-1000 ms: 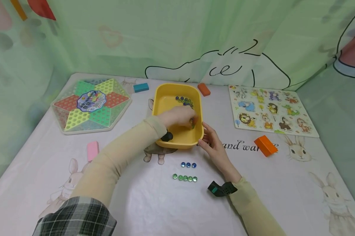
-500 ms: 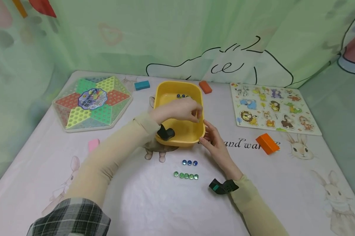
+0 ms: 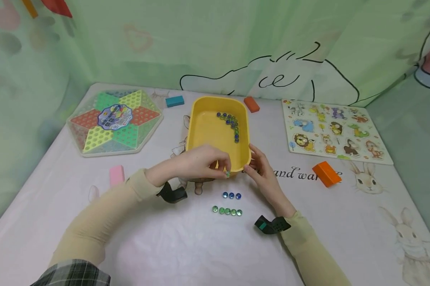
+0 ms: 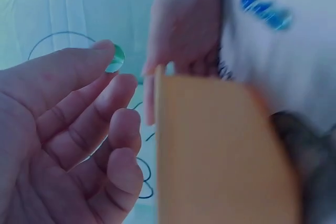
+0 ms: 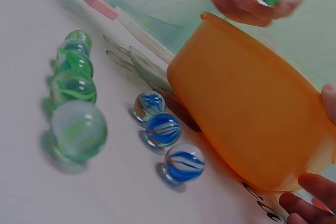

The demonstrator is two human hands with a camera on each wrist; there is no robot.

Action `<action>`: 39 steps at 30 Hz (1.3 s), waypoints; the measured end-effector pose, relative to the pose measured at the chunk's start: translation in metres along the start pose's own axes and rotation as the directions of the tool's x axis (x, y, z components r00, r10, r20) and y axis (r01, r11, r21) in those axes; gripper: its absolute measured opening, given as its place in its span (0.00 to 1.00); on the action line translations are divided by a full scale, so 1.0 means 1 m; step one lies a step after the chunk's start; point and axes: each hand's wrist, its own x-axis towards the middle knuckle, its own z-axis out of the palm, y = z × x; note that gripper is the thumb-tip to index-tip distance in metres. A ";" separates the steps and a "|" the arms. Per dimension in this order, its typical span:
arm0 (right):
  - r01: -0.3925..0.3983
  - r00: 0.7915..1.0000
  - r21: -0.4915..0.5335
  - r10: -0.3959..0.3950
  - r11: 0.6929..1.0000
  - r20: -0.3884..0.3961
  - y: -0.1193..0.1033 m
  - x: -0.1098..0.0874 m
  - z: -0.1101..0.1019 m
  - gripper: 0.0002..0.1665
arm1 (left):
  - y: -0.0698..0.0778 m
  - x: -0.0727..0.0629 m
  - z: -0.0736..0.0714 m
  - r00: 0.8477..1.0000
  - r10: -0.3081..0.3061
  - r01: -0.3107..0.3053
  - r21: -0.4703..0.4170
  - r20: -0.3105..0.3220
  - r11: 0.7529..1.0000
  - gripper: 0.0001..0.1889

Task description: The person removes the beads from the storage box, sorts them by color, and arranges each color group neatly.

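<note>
A green marble (image 3: 228, 174) is pinched between the thumb and fingertips of my left hand (image 3: 204, 162), above the near rim of the yellow tub (image 3: 204, 135). In the left wrist view the same marble (image 4: 115, 59) shows at the thumb tip. My right hand (image 3: 265, 180) holds the tub's near right corner, thumb at the front and fingers along the side. Inside the tub, several blue and green marbles (image 3: 232, 122) line the right side. On the table before it lie a row of three blue marbles (image 5: 163, 129) and a row of several green marbles (image 5: 73, 90).
A Chinese checkers board (image 3: 114, 123) lies at the left, an animal puzzle board (image 3: 334, 131) at the right. A blue block (image 3: 174, 101), a red-orange block (image 3: 251, 104), a pink block (image 3: 116, 175) and an orange block (image 3: 326, 174) are scattered around the tub.
My left hand has come up out of the tub and moved toward the near rim, carrying a green marble. The right hand stays at the tub's corner.
</note>
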 end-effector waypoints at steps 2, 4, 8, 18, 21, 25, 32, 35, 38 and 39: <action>-0.003 1.000 0.004 0.003 1.000 -0.002 0.000 0.000 0.000 0.36 | -0.001 -0.010 0.007 1.000 0.016 -0.016 -0.006 0.010 1.000 0.04; -0.009 1.000 0.006 0.009 1.000 -0.004 0.000 -0.001 -0.001 0.36 | -0.001 -0.018 0.014 0.999 0.021 -0.022 0.014 0.035 1.000 0.04; -0.015 1.000 -0.004 0.015 1.000 -0.007 0.002 -0.001 0.000 0.36 | -0.002 -0.032 0.028 0.994 0.014 -0.023 0.080 0.111 0.997 0.04; -0.059 0.998 -0.013 0.059 0.998 -0.002 0.000 0.000 0.002 0.37 | -0.017 -0.044 0.058 0.987 -0.005 -0.016 0.129 0.160 0.991 0.06; -0.054 0.999 -0.011 0.054 0.998 -0.003 -0.001 0.000 0.002 0.37 | -0.018 -0.045 0.060 0.990 -0.004 -0.014 0.123 0.141 0.992 0.06; -0.047 0.999 -0.009 0.047 0.999 -0.003 -0.001 0.001 0.002 0.37 | -0.019 -0.046 0.061 0.991 -0.014 0.000 0.108 0.134 0.994 0.06; -0.055 0.998 -0.014 0.055 0.998 -0.004 -0.001 0.001 0.001 0.37 | -0.020 -0.047 0.062 0.991 -0.019 0.010 0.070 0.130 0.998 0.07; -0.054 0.999 -0.012 0.054 0.998 -0.005 0.000 0.001 0.001 0.37 | -0.020 -0.047 0.063 0.992 -0.016 0.008 0.067 0.129 0.998 0.08; -0.054 0.999 -0.008 0.054 0.999 -0.004 0.000 0.000 0.001 0.37 | -0.020 -0.047 0.063 0.991 -0.012 0.002 0.070 0.130 0.998 0.08; -0.053 0.999 -0.005 0.053 0.999 -0.004 0.000 0.001 0.001 0.37 | -0.020 -0.047 0.063 0.991 -0.008 -0.001 0.073 0.131 0.997 0.07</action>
